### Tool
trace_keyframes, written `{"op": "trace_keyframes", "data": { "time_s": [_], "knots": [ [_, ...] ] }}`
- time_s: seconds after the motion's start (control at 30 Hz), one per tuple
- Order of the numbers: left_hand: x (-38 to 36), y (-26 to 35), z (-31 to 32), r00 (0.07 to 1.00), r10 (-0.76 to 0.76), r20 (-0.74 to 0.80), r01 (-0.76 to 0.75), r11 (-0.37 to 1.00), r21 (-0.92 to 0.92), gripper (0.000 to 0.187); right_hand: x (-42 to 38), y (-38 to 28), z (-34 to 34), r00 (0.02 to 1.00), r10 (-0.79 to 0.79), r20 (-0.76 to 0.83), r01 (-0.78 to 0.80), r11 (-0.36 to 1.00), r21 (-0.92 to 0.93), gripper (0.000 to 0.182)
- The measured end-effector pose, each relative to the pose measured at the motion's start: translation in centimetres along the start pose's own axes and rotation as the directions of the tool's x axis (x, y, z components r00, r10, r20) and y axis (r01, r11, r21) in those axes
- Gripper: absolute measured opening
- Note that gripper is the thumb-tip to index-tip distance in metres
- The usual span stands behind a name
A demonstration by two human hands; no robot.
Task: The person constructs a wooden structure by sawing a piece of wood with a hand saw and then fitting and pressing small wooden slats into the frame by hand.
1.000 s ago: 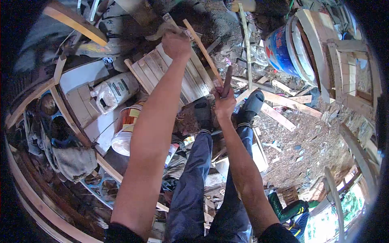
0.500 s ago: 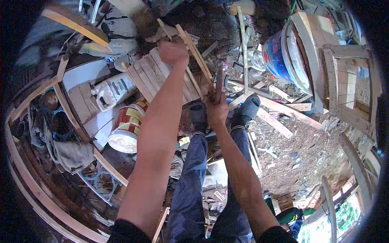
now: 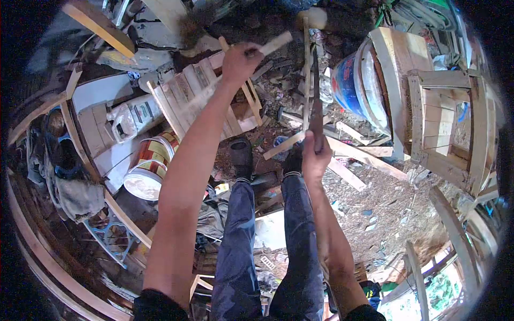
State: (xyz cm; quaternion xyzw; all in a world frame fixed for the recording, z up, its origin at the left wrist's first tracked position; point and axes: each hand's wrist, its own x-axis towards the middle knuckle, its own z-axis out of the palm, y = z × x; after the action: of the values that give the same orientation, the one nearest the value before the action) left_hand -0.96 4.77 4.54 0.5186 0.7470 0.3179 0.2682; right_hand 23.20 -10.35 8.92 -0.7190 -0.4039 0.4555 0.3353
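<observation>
My left hand (image 3: 241, 64) is closed around a thin wooden slat (image 3: 277, 44), whose pale end sticks out to the upper right. Just below that hand lies a slatted wooden panel (image 3: 184, 99) made of narrow boards, partly covered by my left forearm. My right hand (image 3: 317, 158) grips a long, narrow, dark brown tool (image 3: 317, 115), pointing away from me and tapering towards its far end; its exact kind does not show. A short wood strip (image 3: 284, 146) is beside the right hand, over my foot.
On the left lie a patterned bucket (image 3: 145, 170) and a clear plastic jug (image 3: 133, 119). A blue bucket (image 3: 348, 88) and a wooden box frame (image 3: 441, 77) stand at right. Loose boards (image 3: 369, 158) and scraps litter the ground. A timber beam (image 3: 101, 29) juts in at upper left.
My left hand has swung the slat round so that its end now points up and right. My right hand has moved right, with the dark tool now stretched out forward.
</observation>
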Motion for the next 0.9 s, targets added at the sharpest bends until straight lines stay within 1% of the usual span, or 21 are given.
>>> {"op": "trace_keyframes", "data": {
  "time_s": [0.07,0.1,0.13,0.17,0.2,0.23,0.27,0.3,0.33,0.37,0.4,0.47,0.5,0.57,0.6,0.67,0.7,0.77,0.8,0.87,0.9],
  "knots": [
    [-0.1,0.4,-0.3,0.979,0.019,0.204,-0.072,0.964,0.255,0.03,0.5,0.7,-0.9,0.995,0.101,0.023,-0.103,0.975,0.194,0.035],
    [-0.5,-0.3,0.0,0.979,0.018,0.204,-0.072,0.964,0.256,0.03,0.8,-0.2,-1.2,0.996,0.072,0.053,-0.082,0.971,0.227,0.038],
    [-1.1,-1.3,0.3,0.981,0.05,0.19,-0.09,0.974,0.207,0.028,0.9,-1.0,-1.4,0.996,0.074,0.053,-0.084,0.97,0.227,0.038],
    [-1.6,-2.2,0.7,0.981,0.079,0.175,-0.107,0.982,0.158,0.027,0.8,-1.8,-1.6,0.994,0.026,0.102,-0.05,0.969,0.243,0.039],
    [-2.1,-2.0,0.9,0.981,0.074,0.177,-0.102,0.982,0.158,0.027,0.7,-2.2,-1.8,0.988,-0.022,0.151,-0.018,0.966,0.259,0.04],
    [-3.0,-1.4,0.8,0.983,0.079,0.164,-0.106,0.98,0.169,0.024,0.6,-2.1,-2.5,0.973,0.052,0.226,-0.085,0.987,0.139,0.036],
    [-3.6,-0.8,0.8,0.985,0.083,0.151,-0.111,0.977,0.181,0.021,0.6,-2.2,-2.6,0.972,0.058,0.229,-0.09,0.987,0.134,0.036],
    [-3.9,-1.4,1.1,0.985,0.079,0.154,-0.106,0.978,0.182,0.021,0.6,-2.5,-2.2,0.966,0.01,0.259,-0.046,0.99,0.137,0.037],
    [-4.3,-2.0,1.3,0.965,0.174,0.198,-0.229,0.926,0.3,0.027,0.6,-2.8,-2.0,0.957,-0.04,0.289,-0.002,0.99,0.141,0.037],
    [-4.6,-2.5,1.6,0.931,0.262,0.253,-0.348,0.845,0.406,0.034,0.6,-3.0,-1.9,0.946,-0.049,0.319,0.004,0.99,0.14,0.036],
    [-5.3,-2.5,1.7,0.932,0.26,0.253,-0.347,0.845,0.407,0.034,0.7,-3.0,-1.7,0.946,-0.048,0.321,0.003,0.99,0.14,0.036],
    [-6.8,-2.3,1.3,0.91,0.254,0.326,-0.388,0.799,0.46,0.036,0.9,-3.3,-1.2,0.944,-0.018,0.329,-0.009,0.997,0.08,0.034],
    [-6.9,-3.1,1.5,0.911,0.255,0.324,-0.388,0.795,0.465,0.036,1.1,-2.5,-1.2,0.939,0.019,0.342,-0.024,1.0,0.011,0.033],
    [-7.0,-4.6,2.1,0.918,0.291,0.271,-0.355,0.907,0.228,0.034,1.4,-0.9,-0.7,0.937,0.034,0.349,-0.035,0.999,-0.005,0.033],
    [-7.0,-4.1,2.2,0.917,0.296,0.269,-0.359,0.905,0.229,0.034,1.6,-0.8,-0.5,0.936,0.055,0.349,-0.049,0.998,-0.025,0.033],
    [-7.2,-3.1,2.3,0.977,0.213,-0.019,-0.204,0.953,0.226,0.033,1.9,-0.8,-0.5,0.943,0.029,0.332,-0.015,0.999,-0.046,0.033],
    [-6.9,-3.1,2.3,0.975,0.22,-0.024,-0.209,0.951,0.23,0.033,2.0,-0.7,-0.5,0.938,0.021,0.347,-0.01,0.999,-0.033,0.033],
    [-6.8,-3.2,2.4,0.923,0.384,-0.021,-0.364,0.891,0.272,0.02,2.0,-0.3,-0.5,0.93,0.014,0.368,-0.005,1.0,-0.024,0.034],
    [-6.8,-3.1,2.4,0.923,0.383,-0.027,-0.362,0.892,0.27,0.02,2.1,-0.2,-0.5,0.928,0.001,0.373,0.015,0.999,-0.041,0.035],
    [-6.8,-3.0,2.5,0.957,0.289,-0.008,-0.281,0.939,0.199,0.02,2.6,0.0,-0.8,0.924,-0.013,0.382,0.041,0.997,-0.066,0.036],
    [-6.8,-3.4,2.5,0.958,0.287,-0.012,-0.28,0.94,0.197,0.02,2.9,0.0,-1.0,0.902,-0.023,0.431,0.064,0.995,-0.08,0.036]
  ]
}}
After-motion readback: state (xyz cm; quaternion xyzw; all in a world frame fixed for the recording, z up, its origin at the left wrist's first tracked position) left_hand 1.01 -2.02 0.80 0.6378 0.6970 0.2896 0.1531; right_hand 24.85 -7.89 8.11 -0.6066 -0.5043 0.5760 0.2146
